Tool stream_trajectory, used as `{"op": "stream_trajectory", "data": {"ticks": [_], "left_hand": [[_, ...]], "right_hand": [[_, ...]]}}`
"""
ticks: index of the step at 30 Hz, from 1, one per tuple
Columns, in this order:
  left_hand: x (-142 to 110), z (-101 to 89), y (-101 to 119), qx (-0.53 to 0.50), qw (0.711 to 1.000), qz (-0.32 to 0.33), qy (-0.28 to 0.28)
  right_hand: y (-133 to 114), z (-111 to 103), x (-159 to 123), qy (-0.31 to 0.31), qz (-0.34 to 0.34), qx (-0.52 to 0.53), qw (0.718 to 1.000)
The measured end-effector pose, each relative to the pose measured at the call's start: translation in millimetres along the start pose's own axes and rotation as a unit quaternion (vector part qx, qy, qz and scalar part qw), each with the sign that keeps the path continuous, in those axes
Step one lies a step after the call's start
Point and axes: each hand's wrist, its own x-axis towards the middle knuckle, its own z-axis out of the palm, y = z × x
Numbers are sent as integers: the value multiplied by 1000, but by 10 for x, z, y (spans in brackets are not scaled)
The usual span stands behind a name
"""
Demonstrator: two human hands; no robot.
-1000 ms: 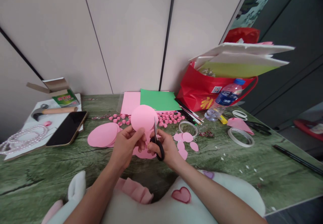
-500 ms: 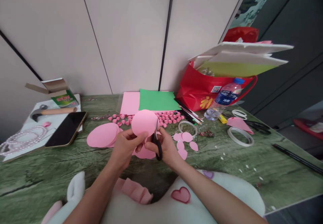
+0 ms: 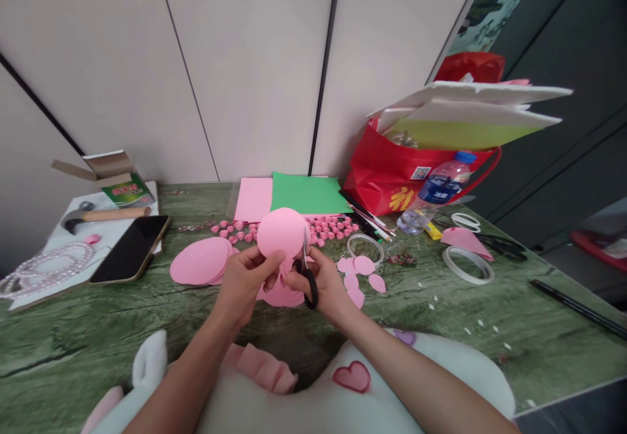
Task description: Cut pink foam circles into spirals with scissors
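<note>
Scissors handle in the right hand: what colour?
Black. The scissors handle shows best in the head view, in the right hand.

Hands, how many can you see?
2, side by side in the middle: the left hand holding a pink circle, the right hand holding scissors. No others show.

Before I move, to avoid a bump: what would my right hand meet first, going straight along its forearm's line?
Probably the left hand, which holds the pink paper circle, just across from the right hand and its scissors; depth is unclear, so the circle might come first.
</note>
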Motion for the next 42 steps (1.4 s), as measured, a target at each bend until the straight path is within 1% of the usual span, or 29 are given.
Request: {"op": "stream_trajectory", "data": {"ticks": [8,13,17,21,24,29,36,42], "left_hand": [[-3,-8,-3,2,1000,7,6],[-4,4,19,-35,999,-3,8],[-7,16,40,-77,997,-16,-10],[-8,11,42,-90,996,-14,-17],[-8,2,31,-78,997,-10,-2],[-3,-13,8,-41,999,-22,15],[-10,-31,-11,-3,1000,-28,2],[-1,-20,-14,1,1000,-25,2]], "right_hand": [[-61,19,-7,19,21,-8,1000],[-29,10,-1,9,15,-12,1000],[5,0,-1,-2,15,-19,1000],[38,8,-10,-12,12,-17,1000],[53,22,-21,-23,18,-10,1000],[53,24,-35,-52,21,-7,998],[-20,17,-11,-21,-4,-3,1000],[-41,22,-14,-22,-5,-8,1000]]}}
